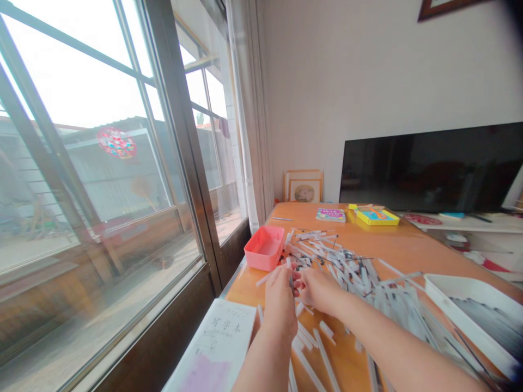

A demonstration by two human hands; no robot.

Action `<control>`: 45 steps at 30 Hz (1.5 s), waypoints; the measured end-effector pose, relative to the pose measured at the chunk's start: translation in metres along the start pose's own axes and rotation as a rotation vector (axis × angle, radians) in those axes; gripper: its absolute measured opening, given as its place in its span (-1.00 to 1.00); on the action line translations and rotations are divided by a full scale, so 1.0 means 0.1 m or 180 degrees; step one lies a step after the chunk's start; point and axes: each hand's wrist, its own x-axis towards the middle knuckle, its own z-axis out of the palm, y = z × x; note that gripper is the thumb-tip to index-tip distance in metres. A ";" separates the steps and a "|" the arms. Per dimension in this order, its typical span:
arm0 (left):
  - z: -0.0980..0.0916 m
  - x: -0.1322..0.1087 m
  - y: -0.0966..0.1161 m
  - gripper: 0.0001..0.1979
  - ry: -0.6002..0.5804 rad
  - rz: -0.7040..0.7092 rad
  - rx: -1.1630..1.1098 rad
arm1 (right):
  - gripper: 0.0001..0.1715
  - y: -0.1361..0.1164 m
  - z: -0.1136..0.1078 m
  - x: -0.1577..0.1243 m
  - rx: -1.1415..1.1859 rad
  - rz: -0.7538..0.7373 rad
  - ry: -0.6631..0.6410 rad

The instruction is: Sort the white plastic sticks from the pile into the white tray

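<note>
Both my hands meet over the wooden table (412, 247), just in front of a pink plastic box (265, 247). My left hand (280, 302) has its fingers curled round a thin stick-like piece (291, 277) that stands up between the two hands. My right hand (316, 288) is pinched on the same piece from the right. A wide scatter of white and dark thin sticks (351, 269) lies on the table right behind and beside my hands.
A white tray (457, 305) with dark sticks sits at the right. A white booklet (216, 345) lies at the table's near left corner. Two colourful boxes (376, 216) and a dark TV screen (433, 169) stand at the back. Large windows (102, 163) fill the left.
</note>
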 end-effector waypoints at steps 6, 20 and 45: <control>-0.01 0.01 -0.08 -0.64 -0.0194 0.0088 0.0059 | -0.95 0.07 -0.15 -0.15 0.0382 -0.0062 0.0116; 0.16 -0.29 -0.06 -0.74 -0.1382 -0.0027 0.0553 | -0.75 0.45 -0.79 -0.73 0.2741 0.0256 0.0248; 0.26 -0.43 0.04 -0.78 -0.1788 0.0030 0.1148 | -0.81 0.35 -1.18 -0.92 0.2349 -0.0150 0.0186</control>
